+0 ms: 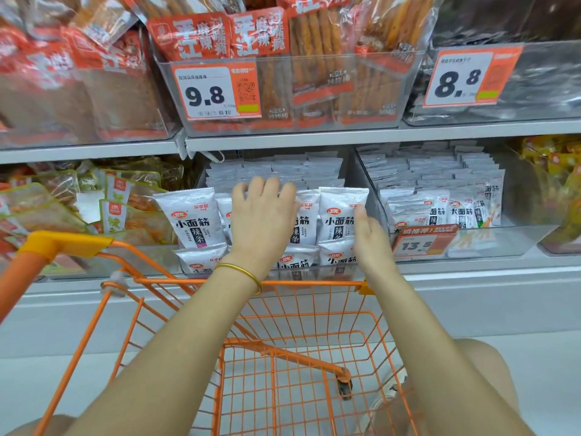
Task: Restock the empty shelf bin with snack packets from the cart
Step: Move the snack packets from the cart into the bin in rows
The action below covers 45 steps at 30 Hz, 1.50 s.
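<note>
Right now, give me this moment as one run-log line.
left hand: resting on front-row snack packets | right hand: flat against row's right end | shelf bin: stocked | cart: no packets visible

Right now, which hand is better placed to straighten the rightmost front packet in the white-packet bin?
Right. The right hand lies against the right edge of the rightmost front packet, while the left hand rests on the middle packets.
</note>
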{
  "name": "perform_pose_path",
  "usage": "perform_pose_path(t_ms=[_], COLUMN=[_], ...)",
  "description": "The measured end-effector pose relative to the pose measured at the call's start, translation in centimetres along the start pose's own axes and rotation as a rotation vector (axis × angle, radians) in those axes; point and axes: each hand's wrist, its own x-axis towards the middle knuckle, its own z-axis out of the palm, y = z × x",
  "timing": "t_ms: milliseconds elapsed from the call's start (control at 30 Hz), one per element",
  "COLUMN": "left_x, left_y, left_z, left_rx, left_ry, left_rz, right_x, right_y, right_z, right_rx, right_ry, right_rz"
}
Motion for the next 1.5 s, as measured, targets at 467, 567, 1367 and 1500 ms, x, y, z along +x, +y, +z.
perform_pose_path(t_ms=[467, 567, 1367, 1500], left_x=[-7.3, -9.7, -5.2, -5.4], left_y=[-4.0, -4.0, -7.6, -7.5], left_z=[-0.9, 0.2, -0.3, 0.0], left_rx=[-0.241, -0.24, -0.174, -0.192], left_ry=[0.419, 0.359, 0.119, 0.104], left_rz=[-0.489, -0.434, -0.192, -0.168], right_x=[-3.3, -5.3, -0.7, -0.8], right_y=[-0.1, -0.2, -8.3, -7.9], right_z=[0.9, 3.0, 7.1, 6.8], right_rx=[0.129, -0.223, -0.853, -0.814], right_ry=[0.55, 0.419, -0.024, -0.011], right_rz=[-0.353, -0.707, -0.743, -0.743])
